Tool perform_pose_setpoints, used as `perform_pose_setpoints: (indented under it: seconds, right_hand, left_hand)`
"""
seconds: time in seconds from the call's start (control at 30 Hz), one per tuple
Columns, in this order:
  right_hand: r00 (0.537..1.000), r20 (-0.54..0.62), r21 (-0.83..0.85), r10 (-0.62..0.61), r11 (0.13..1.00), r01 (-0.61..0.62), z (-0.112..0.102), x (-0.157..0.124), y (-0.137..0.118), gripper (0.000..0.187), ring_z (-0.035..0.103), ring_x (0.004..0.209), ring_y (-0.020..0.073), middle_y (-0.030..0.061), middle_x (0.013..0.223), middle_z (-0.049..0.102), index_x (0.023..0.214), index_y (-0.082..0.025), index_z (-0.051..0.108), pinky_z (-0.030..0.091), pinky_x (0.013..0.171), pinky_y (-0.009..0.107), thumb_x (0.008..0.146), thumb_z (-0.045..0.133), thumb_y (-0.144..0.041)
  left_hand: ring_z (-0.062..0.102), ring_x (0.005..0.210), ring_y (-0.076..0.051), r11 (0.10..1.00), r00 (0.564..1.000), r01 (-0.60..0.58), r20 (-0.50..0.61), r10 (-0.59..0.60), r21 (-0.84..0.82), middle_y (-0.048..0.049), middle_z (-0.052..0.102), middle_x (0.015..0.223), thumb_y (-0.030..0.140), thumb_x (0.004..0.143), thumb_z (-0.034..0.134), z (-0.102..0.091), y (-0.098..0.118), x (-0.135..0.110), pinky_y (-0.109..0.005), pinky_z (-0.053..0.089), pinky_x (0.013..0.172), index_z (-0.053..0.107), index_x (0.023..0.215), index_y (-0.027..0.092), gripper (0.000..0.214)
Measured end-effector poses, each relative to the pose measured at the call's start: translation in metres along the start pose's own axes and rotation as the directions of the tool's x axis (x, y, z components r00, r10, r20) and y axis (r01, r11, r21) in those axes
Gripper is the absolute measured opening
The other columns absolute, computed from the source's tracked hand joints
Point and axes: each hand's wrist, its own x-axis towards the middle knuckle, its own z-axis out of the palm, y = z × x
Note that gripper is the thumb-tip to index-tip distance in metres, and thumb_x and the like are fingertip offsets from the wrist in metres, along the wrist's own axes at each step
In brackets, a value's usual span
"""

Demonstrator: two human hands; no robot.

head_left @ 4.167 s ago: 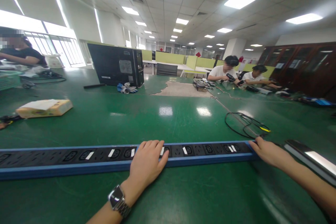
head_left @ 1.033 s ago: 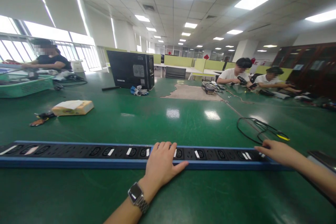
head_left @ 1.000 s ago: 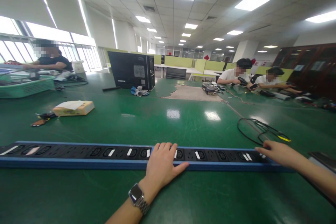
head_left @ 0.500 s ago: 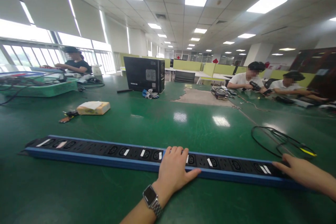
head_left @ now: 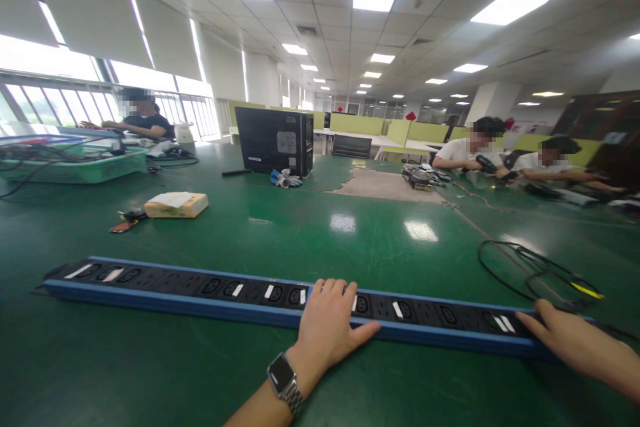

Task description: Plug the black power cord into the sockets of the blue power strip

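Note:
A long blue power strip (head_left: 195, 307) with a black face of sockets and several white labels lies across the green table in front of me. My left hand (head_left: 330, 320), with a watch (head_left: 283, 373) on its wrist, grips the strip near the middle, fingers over the far edge and thumb along the near one. At the strip's right end, my right hand (head_left: 565, 337) clasps it with the thumb on the socket face; its other fingers are partly hidden. Just beyond that hand lies a loosely coiled black cable (head_left: 520, 267) with a yellow tag (head_left: 587, 290).
Farther back are a tissue pack (head_left: 176, 205), keys (head_left: 127, 219), a green basket (head_left: 100, 167) of cables, a black computer case (head_left: 273, 140) and gloves (head_left: 286, 178). A worn patch (head_left: 385, 185) marks the tabletop. Several people work at the far side, one (head_left: 470, 150) holding a dark tool.
The power strip has shifted slightly left, with both my hands staying on it. At its right end, more of the strip and a dark cord now show behind my right hand.

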Motion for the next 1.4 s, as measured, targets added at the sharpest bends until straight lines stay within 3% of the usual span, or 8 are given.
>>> perform_pose_setpoints:
  seconds: [0.63,0.73,0.87,0.97,1.03,1.17,1.27,1.4]
  right_hand:
    - [0.994,0.053,0.033,-0.093,0.995,0.092,-0.01,0.001,0.004,0.045,0.065,0.078,0.0284,0.01,0.08,0.068,0.078,-0.02,0.056,0.045,0.072,0.039,0.082,0.037,-0.061]
    - [0.998,0.016,0.038,-0.062,0.997,0.061,-0.034,0.004,0.008,0.041,0.065,0.074,0.0288,0.0111,0.075,0.068,0.078,-0.021,0.055,0.045,0.069,0.04,0.082,0.038,-0.058]
    - [0.99,-0.107,0.099,0.087,0.992,-0.077,-0.1,-0.007,-0.008,0.041,0.063,0.063,0.0271,0.0135,0.07,0.067,0.082,-0.024,0.054,0.046,0.061,0.04,0.081,0.037,-0.062]
    - [0.995,0.096,0.215,0.019,0.976,-0.04,-0.123,-0.028,-0.047,0.051,0.057,0.048,0.0218,0.0094,0.062,0.064,0.085,-0.023,0.054,0.043,0.048,0.035,0.081,0.03,-0.068]
    - [0.966,0.238,0.22,-0.1,0.974,0.047,-0.113,-0.039,-0.078,0.052,0.057,0.046,0.0202,0.0069,0.059,0.064,0.083,-0.021,0.053,0.042,0.047,0.033,0.083,0.028,-0.067]
    - [0.952,0.161,0.062,-0.261,0.965,0.254,-0.067,-0.037,-0.117,0.049,0.063,0.073,0.0225,0.0094,0.078,0.069,0.076,-0.019,0.057,0.044,0.065,0.031,0.083,0.036,-0.062]
    - [0.95,0.146,-0.004,-0.275,0.96,0.278,-0.048,-0.027,-0.124,0.049,0.064,0.078,0.0238,0.0105,0.084,0.069,0.078,-0.018,0.059,0.042,0.065,0.03,0.085,0.035,-0.06]
    - [0.957,0.154,-0.061,-0.247,0.964,0.259,-0.046,-0.019,-0.122,0.05,0.065,0.081,0.0252,0.013,0.086,0.069,0.081,-0.016,0.06,0.042,0.067,0.031,0.085,0.035,-0.06]
  left_hand:
    - [0.053,0.102,-0.029,0.999,1.0,-0.008,0.024,0.008,0.031,-0.0122,0.062,0.109,0.068,0.081,0.043,-0.004,0.002,0.004,-0.046,0.035,0.094,0.058,0.12,0.016,0.067]
    - [0.053,0.103,-0.029,0.999,0.999,-0.009,0.034,0.008,0.035,-0.0125,0.062,0.11,0.069,0.081,0.041,-0.003,0.001,0.004,-0.045,0.035,0.095,0.058,0.121,0.017,0.068]
    - [0.052,0.105,-0.03,0.999,1.0,-0.014,0.028,0.013,0.034,-0.0127,0.062,0.11,0.069,0.081,0.041,-0.002,0.001,0.005,-0.045,0.034,0.095,0.058,0.121,0.017,0.067]
    - [0.053,0.105,-0.03,0.999,1.0,-0.014,0.023,0.013,0.037,-0.0129,0.062,0.11,0.068,0.082,0.042,-0.003,0.001,0.005,-0.045,0.035,0.095,0.058,0.121,0.016,0.067]
    - [0.053,0.105,-0.03,0.999,1.0,-0.015,0.017,0.014,0.043,-0.0127,0.062,0.111,0.067,0.082,0.042,-0.002,0.001,0.005,-0.045,0.035,0.095,0.058,0.121,0.016,0.066]
    - [0.053,0.104,-0.029,0.999,1.0,-0.025,0.006,0.024,0.043,-0.012,0.062,0.11,0.068,0.082,0.042,-0.002,0.0,0.004,-0.043,0.035,0.094,0.058,0.12,0.016,0.067]
    - [0.053,0.104,-0.029,0.999,1.0,-0.027,0.005,0.027,0.044,-0.0124,0.062,0.109,0.068,0.082,0.041,-0.001,0.0,0.003,-0.044,0.035,0.095,0.058,0.12,0.016,0.067]
    - [0.053,0.104,-0.03,0.999,1.0,-0.022,0.01,0.022,0.038,-0.0127,0.062,0.109,0.068,0.082,0.041,-0.001,0.0,0.003,-0.045,0.035,0.095,0.058,0.12,0.015,0.068]
